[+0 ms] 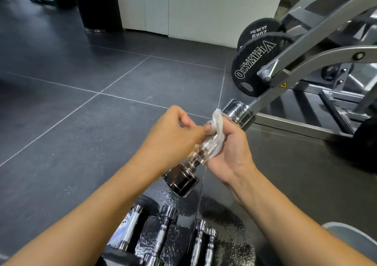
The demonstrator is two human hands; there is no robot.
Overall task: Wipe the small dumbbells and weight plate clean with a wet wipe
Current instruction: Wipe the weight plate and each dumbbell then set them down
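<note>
A dark tiled floor [85, 106] fills most of the view, open and bare to the left and ahead of the hands as far as the white wall panels [195, 8]. On the right a grey machine frame [306, 65] crowds in, carrying two black weight plates [257, 61] on edge, so there is little room on that side. The chrome dumbbell [208, 147] is held up in front of the person, its long axis running on a diagonal from the near-left head, low and towards the camera, to the far-right head, which points up towards the machine frame and sits just beside its lower rail. The right hand [230, 149] is closed round the knurled handle from the right, with the wet wipe [218, 131] pressed between palm and metal and trailing up over the fingers. The left hand [175, 135] comes in from the left, its fingers curled and pinching the wipe's edge at the handle's upper part. Both heads stick out clear of the grip. Below, more small dumbbells [163, 235] lie side by side on a black speckled surface, well apart from the held one.
</note>
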